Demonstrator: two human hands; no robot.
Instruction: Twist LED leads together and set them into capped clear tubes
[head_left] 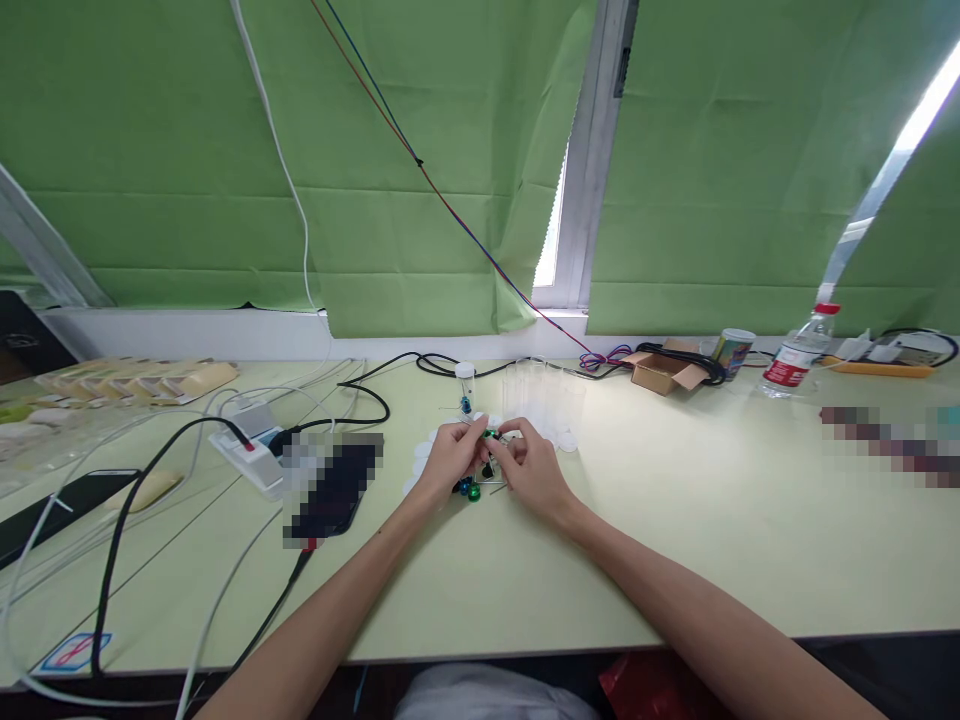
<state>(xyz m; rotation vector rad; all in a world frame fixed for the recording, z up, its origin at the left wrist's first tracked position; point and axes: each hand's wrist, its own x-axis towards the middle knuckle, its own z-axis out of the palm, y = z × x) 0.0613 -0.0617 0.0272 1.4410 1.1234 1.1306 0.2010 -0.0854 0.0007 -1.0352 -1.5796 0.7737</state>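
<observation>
Both hands meet above the table in the middle of the view. My left hand (453, 455) is closed in a pinch on a small shiny green piece (491, 434). At the other side of this piece, the fingers of my right hand (534, 466) are also pinched together on it; its exact kind is too small to tell. Below the hands lie a green round piece (474, 492) and a blue round piece (464, 488), with dark bits and thin pins partly hidden. Just beyond stands a clear tube with a white cap (465, 370), blue bits inside. White round caps (421, 462) lie left of my left hand.
Several clear tubes (544, 390) stand behind my right hand. To the left are a phone (334, 490), a white power strip (251, 455) and loose cables. An open cardboard box (660, 372), a can (733, 352) and a water bottle (799, 355) are at the back right.
</observation>
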